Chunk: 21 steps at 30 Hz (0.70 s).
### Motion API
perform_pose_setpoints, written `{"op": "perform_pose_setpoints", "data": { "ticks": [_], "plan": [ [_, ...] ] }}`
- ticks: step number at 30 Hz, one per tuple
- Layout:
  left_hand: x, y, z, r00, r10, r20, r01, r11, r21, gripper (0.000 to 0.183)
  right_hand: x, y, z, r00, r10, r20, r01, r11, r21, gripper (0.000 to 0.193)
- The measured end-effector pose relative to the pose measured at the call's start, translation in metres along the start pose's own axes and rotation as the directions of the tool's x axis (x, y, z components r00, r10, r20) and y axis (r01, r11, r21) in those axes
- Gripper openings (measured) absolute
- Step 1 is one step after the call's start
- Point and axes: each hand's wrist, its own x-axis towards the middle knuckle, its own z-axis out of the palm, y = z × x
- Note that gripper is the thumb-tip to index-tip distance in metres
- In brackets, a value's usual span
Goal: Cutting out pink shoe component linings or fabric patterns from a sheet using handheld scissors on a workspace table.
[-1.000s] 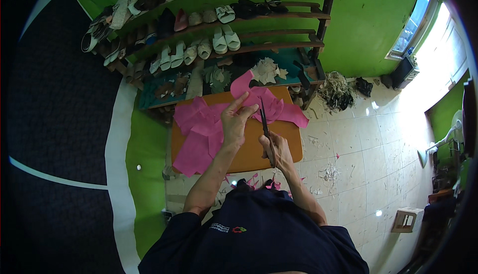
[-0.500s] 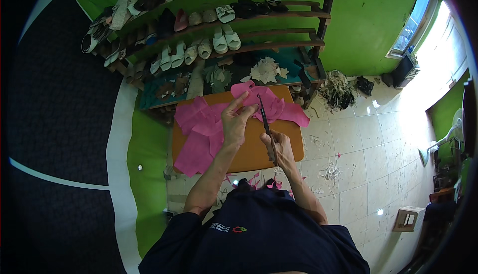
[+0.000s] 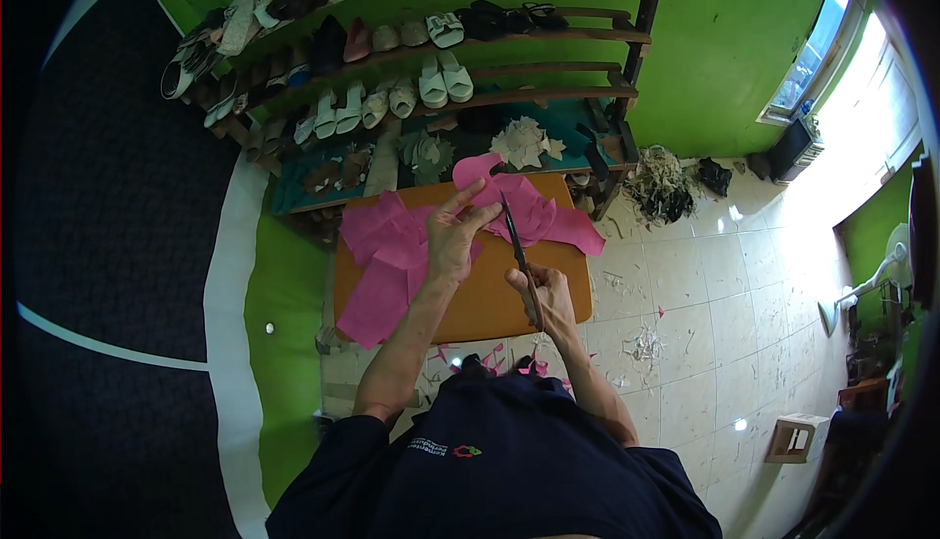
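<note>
My left hand (image 3: pixel 453 243) pinches a pink piece of sheet material (image 3: pixel 478 169) with a rounded end, held up over the table. My right hand (image 3: pixel 550 296) is wrapped round the handles of a pair of dark scissors (image 3: pixel 518 237). The scissor blades point away from me and lie against the pink piece, just right of my left fingertips; how far apart they are is hard to tell. More pink sheets (image 3: pixel 380 289) lie overlapping on the left of the orange-brown table (image 3: pixel 475 316), and another pink strip (image 3: pixel 578 231) hangs over its right edge.
Beyond the table stands a wooden rack (image 3: pixel 627 79) with several rows of shoes and sandals (image 3: pixel 443 84). Pale cut pieces (image 3: pixel 526 142) lie on its lowest shelf. A heap of scraps (image 3: pixel 663 187) and small offcuts (image 3: pixel 644 341) lie on the tiled floor. At right stands a fan (image 3: pixel 889 257).
Both hands have shifted slightly, with the scissors still against the pink piece. The blades look closer together than before. The whole view has moved a little.
</note>
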Motion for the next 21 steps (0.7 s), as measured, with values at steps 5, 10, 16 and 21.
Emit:
{"op": "perform_pose_setpoints", "data": {
  "ticks": [5,10,16,21],
  "plan": [
    [-0.002,-0.009,-0.008,0.998,0.021,0.061,-0.022,1.0,0.005,0.05,-0.002,-0.011,0.0,1.0,-0.017,0.011,0.017,1.0,-0.004,0.07],
    [-0.001,-0.011,-0.007,0.997,-0.022,0.075,0.02,1.0,0.021,0.053,0.007,-0.006,-0.002,1.0,-0.018,0.009,0.019,0.999,-0.041,0.069],
    [0.003,-0.006,-0.014,0.99,-0.037,0.134,0.031,0.998,0.048,0.058,0.012,0.006,-0.004,0.998,-0.058,0.01,0.058,0.997,-0.058,0.067],
    [0.008,-0.003,-0.022,0.976,-0.082,0.199,0.065,0.994,0.09,0.063,0.013,0.009,-0.009,0.997,-0.07,0.037,0.073,0.994,-0.084,0.063]
  ]
}}
